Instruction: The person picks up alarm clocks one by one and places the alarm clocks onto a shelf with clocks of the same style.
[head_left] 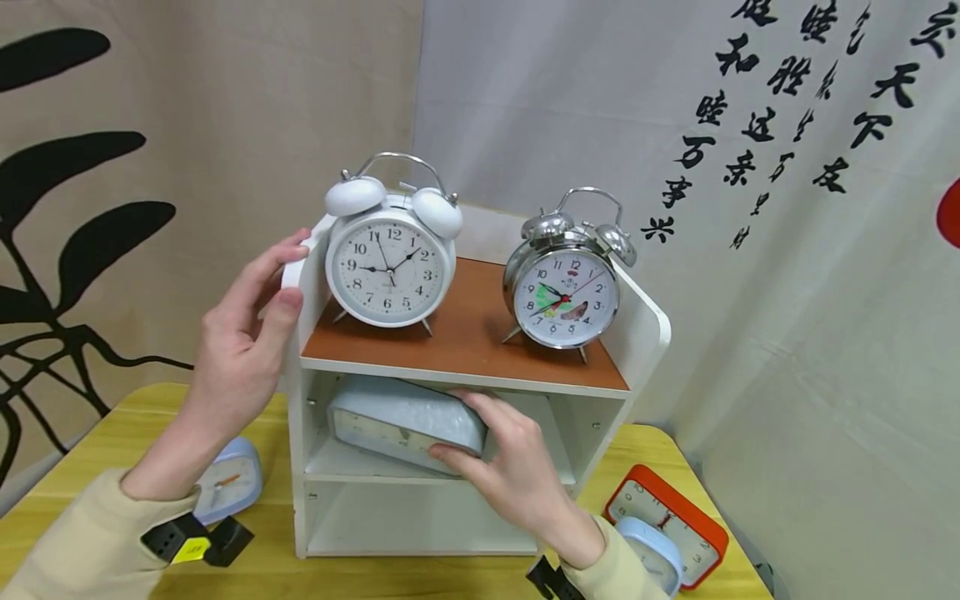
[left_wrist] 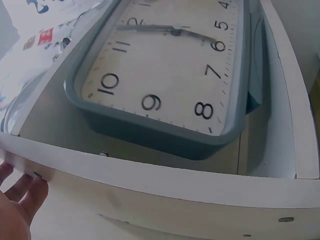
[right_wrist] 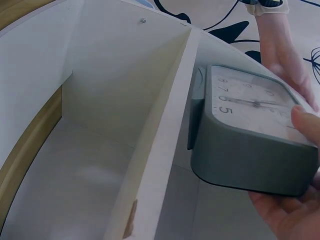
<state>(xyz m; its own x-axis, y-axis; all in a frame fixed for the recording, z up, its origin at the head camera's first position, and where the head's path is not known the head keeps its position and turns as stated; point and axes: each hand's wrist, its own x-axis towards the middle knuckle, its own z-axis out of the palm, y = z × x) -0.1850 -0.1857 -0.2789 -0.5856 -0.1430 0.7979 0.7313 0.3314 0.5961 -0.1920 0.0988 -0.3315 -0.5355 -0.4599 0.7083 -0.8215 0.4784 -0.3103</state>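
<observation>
In the head view my right hand [head_left: 517,467] grips one end of a grey-blue table clock [head_left: 408,421] inside the middle compartment of a small white shelf unit [head_left: 300,450]. The clock sits tilted, its face turned partly upward. Up close in the right wrist view, the thumb [right_wrist: 306,122] lies on the face of the clock [right_wrist: 245,150] and the other fingers are under it. My left hand [head_left: 240,342] rests against the shelf's left side panel, fingertips at its front edge. In the left wrist view the fingertips [left_wrist: 32,195] touch the panel's outer side.
On the brown top board stand a white twin-bell alarm clock [head_left: 390,271] and a silver one [head_left: 566,296]. A light blue clock [head_left: 232,483] lies left on the wooden table [head_left: 420,579]. A red clock [head_left: 686,508] and another light blue clock [head_left: 648,550] lie right.
</observation>
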